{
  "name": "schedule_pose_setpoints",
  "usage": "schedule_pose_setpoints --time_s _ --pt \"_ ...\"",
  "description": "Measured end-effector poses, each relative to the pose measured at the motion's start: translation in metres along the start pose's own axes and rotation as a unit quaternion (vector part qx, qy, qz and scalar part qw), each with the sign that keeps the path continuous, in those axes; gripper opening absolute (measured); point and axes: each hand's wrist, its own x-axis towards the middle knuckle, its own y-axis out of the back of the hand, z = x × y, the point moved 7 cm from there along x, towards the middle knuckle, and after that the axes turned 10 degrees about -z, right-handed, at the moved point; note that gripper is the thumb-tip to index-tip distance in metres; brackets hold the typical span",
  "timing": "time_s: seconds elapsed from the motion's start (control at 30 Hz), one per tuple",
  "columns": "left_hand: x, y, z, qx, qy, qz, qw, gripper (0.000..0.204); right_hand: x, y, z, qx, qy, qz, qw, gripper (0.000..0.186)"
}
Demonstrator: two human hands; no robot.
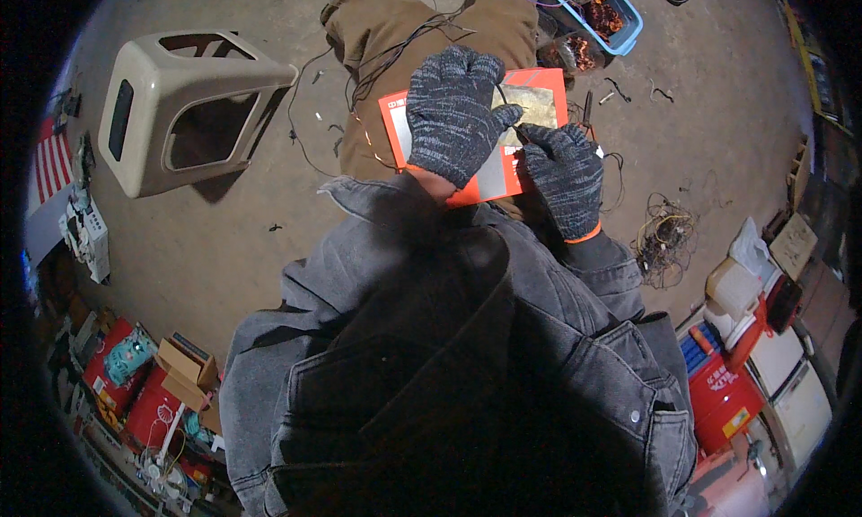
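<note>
In the head view an orange-and-grey flat board or packet (485, 185), with a worn pale patch (539, 104), rests across brown-trousered legs (359, 140). My left hand (453, 113), in a dark speckled knit glove, is curled over its left half, pinching what looks like a short dark wire (503, 96) above the patch. My right hand (561, 171), gloved alike, lies on the board’s right side, fingertips bent in near my left thumb; what they hold is hidden. Dark wires (395, 50) trail over the legs, with a bare copper-coloured strand (370, 141) left of the board.
A beige plastic housing (135, 113) lies at left. A blue bin (628, 41) with copper scrap sits at upper right, beside loose snippets and a wire tangle (664, 243) on the concrete floor (691, 140). Red drums (723, 409), boxes (180, 373) and clutter line both sides.
</note>
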Motion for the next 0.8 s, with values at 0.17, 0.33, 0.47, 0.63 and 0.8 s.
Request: schedule_pose_setpoints --time_s 0.17,0.33,0.47,0.63,0.8 --pt "0.0006 0.0003 -0.0002 -0.003 -0.006 0.003 1.000 0.044 -0.0004 -0.0008 0.0001 0.009 0.011 0.004 1.000 0.024" --pt "0.0005 0.0019 0.0004 -0.002 -0.005 0.006 1.000 0.043 0.0001 -0.0021 0.0001 -0.008 0.003 -0.009 1.000 0.025" --pt "0.0004 0.0017 0.0002 0.001 -0.004 0.004 1.000 0.043 -0.0003 -0.0021 -0.0036 -0.029 0.017 -0.005 0.999 0.027" --pt "0.0000 0.0003 0.0000 0.022 -0.006 0.015 1.000 0.044 -0.0008 -0.0033 -0.0021 -0.033 0.009 0.001 0.999 0.029" --pt "-0.0012 -0.0008 0.0000 0.013 -0.014 0.015 1.000 0.045 -0.0015 -0.0024 -0.0011 -0.028 0.007 0.010 1.000 0.029"
